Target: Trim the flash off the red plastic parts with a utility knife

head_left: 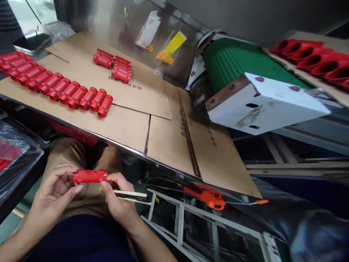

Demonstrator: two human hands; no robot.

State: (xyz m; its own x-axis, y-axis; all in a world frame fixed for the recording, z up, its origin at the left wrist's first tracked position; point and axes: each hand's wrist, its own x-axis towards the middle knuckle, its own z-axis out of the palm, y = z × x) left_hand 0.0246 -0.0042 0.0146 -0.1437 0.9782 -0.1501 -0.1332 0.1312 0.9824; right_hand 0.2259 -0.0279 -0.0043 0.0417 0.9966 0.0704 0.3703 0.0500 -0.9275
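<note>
Above my lap, my left hand [58, 193] holds the left end of a red plastic tube [89, 176] between thumb and fingers. My right hand [120, 198] touches the tube's right end and has its fingers closed round a slim tool with a black and pale handle [133, 197]; a small orange-brown bit shows near the thumb. The tube lies level, with clips along its upper side. Beyond it, a row of red tubes [77, 97] lies side by side on the cardboard [128, 134]. Two small groups of red parts [121, 68] sit farther back.
A white metal bracket [267, 105] and a green conveyor belt [231, 62] stand at the right, with more red tubes [313, 60] beyond. Orange-handled cutters [209, 197] hang by the table's front edge [109, 140]. Bags with yellow pieces [171, 47] and a phone [32, 42] lie farther back.
</note>
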